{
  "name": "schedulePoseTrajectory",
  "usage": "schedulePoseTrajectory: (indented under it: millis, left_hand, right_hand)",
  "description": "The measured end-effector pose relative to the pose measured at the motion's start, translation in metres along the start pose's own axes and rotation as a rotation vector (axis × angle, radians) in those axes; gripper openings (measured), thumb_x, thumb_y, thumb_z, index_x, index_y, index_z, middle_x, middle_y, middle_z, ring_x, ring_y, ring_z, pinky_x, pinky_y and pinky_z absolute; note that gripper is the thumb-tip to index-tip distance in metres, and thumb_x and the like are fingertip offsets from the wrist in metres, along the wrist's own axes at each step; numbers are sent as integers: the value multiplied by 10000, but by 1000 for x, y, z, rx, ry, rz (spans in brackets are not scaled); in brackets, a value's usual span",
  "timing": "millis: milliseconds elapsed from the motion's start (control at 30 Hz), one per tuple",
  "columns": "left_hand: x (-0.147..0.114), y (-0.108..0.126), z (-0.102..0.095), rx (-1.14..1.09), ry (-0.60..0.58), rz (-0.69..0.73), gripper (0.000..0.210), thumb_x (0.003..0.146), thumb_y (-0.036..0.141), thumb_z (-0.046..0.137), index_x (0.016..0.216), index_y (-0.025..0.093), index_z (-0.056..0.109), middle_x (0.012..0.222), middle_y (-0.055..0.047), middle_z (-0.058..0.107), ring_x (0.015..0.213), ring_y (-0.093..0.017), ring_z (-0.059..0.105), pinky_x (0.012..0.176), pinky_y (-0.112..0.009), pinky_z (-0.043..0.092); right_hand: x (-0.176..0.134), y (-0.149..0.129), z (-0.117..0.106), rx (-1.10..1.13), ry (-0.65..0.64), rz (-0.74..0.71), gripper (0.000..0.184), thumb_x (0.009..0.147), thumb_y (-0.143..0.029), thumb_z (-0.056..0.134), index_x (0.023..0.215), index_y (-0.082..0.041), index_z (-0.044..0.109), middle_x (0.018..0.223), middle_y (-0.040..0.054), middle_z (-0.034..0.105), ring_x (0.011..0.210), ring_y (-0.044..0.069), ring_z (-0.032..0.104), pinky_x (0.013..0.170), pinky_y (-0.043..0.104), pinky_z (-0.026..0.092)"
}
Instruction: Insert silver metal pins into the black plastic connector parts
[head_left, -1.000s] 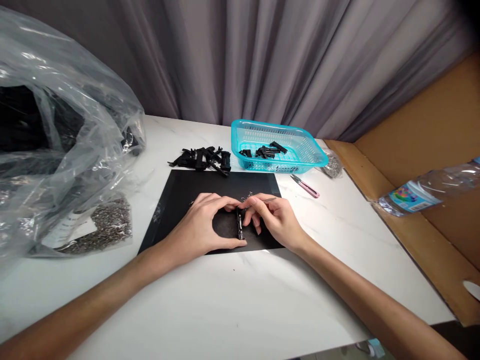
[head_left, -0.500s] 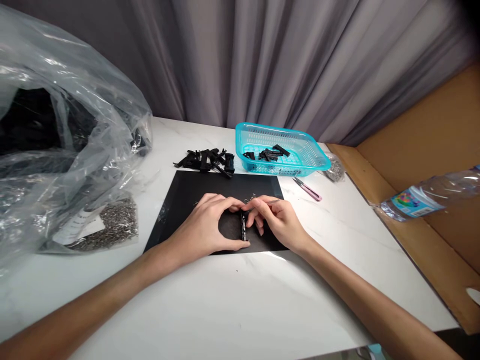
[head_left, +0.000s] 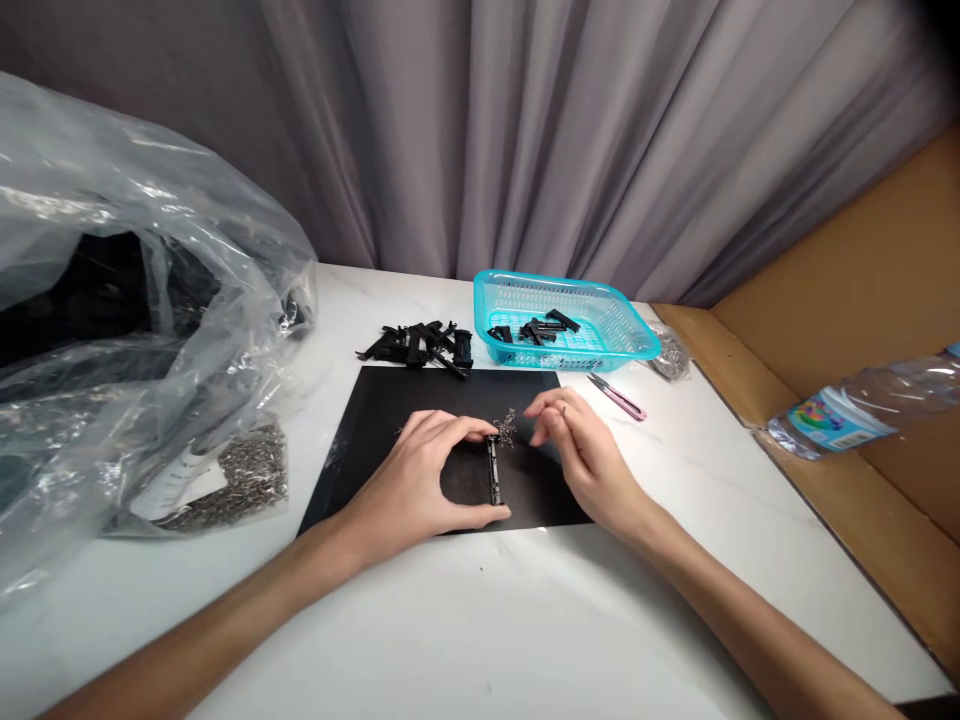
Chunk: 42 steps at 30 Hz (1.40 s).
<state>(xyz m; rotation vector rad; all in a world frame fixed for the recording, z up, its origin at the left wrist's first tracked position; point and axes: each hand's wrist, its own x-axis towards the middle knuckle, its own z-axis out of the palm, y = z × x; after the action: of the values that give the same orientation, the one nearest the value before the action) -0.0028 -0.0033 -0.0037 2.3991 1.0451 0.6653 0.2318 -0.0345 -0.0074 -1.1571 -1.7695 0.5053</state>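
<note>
Fingers (head_left: 474, 430) and thumb (head_left: 484, 516) of the left hand (head_left: 412, 475) are clamped on opposite ends of a slim black part (head_left: 493, 470), on or just over a black mat (head_left: 450, 388), its long axis pointed nearly straight away from the body. Metal pieces (head_left: 508, 429) are scattered beside its far end; whether anything is gripped by the curled right hand (head_left: 592, 458) cannot be told.

The left hand (head_left: 427, 475) is gripping a slim black part (head_left: 493, 470) by its ends over a black mat (head_left: 450, 388). The right hand (head_left: 592, 460) is curling inward just right of small metal pieces (head_left: 505, 430). Beyond, a blue basket (head_left: 630, 325) is standing on the worktop (head_left: 420, 640).
</note>
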Motion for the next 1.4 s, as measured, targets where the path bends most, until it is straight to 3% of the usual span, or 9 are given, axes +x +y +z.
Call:
schedulePoseTrajectory:
  millis: [200,300,400,567,700,833,900,1133,1400]
  left_hand:
    - [-2,1,-4,33,135,69,580,778,420,840,1276,267,585,1236,-53,676,1182,-278,570,1044,-442,461]
    - [-2,-3,-10,16,112,30,791,766,447,855,1450,324,479,1384,-59,624,1292,-297,535,1092,-464,462]
    - [1,-11,-20,61,144,-20,837,807,500,809,1523,327,413,1473,-83,575,1351,-316,515,1134,-509,438]
    - [8,-36,-33,201,177,-34,419,973,406,612,1362,253,593,1417,-85,633,1317,-294,553,1141,-511,411]
    - [12,-52,-42,266,142,-59,299,1026,379,507,1225,227,670,1212,-73,736,1165,-275,617,1086,-500,427]
    - [13,-56,-46,259,143,-53,277,1026,363,499,1167,228,696,1195,-60,750,1154,-273,627,1076,-491,423]
    - [14,-56,-46,271,146,-35,263,1025,331,492,1137,234,710,1166,-54,762,1126,-268,643,1060,-481,438]
    - [14,-58,-43,342,150,28,214,1000,262,515,1058,247,720,1073,-45,773,1031,-251,682,967,-436,505]
    - [13,-56,-36,379,293,-21,186,994,337,541,1091,236,664,1034,-54,751,985,-263,670,932,-429,481]
  right_hand:
    - [-14,-24,34,143,-176,242,276,1032,-483,535,979,-223,612,883,33,653,753,183,597,688,311,466]
    - [-7,-18,40,231,-144,278,301,1026,-512,534,1072,-224,606,853,21,691,718,183,627,652,301,463]
    - [23,-2,21,-43,69,144,300,1028,-493,528,1068,-215,634,858,37,693,777,207,642,711,320,467]
    - [79,25,-23,-770,267,-27,354,1050,-424,463,1048,-179,718,981,128,702,932,267,627,618,302,381]
    - [78,21,-13,-845,356,-23,336,1057,-427,471,1147,-184,685,1153,144,671,941,262,651,552,288,338]
    - [57,0,36,-765,-49,-169,272,1076,-307,420,986,-223,662,944,87,702,713,205,673,516,296,333]
    - [57,-10,61,-787,-149,-124,197,1054,-286,461,1036,-225,648,956,100,717,608,206,659,469,306,278]
    - [100,-20,100,-759,-138,30,132,1017,-276,533,1052,-204,639,1002,107,757,715,228,722,534,289,369]
    - [92,-11,86,-723,-174,196,189,1036,-273,486,1084,-212,658,961,67,782,872,236,751,657,293,425]
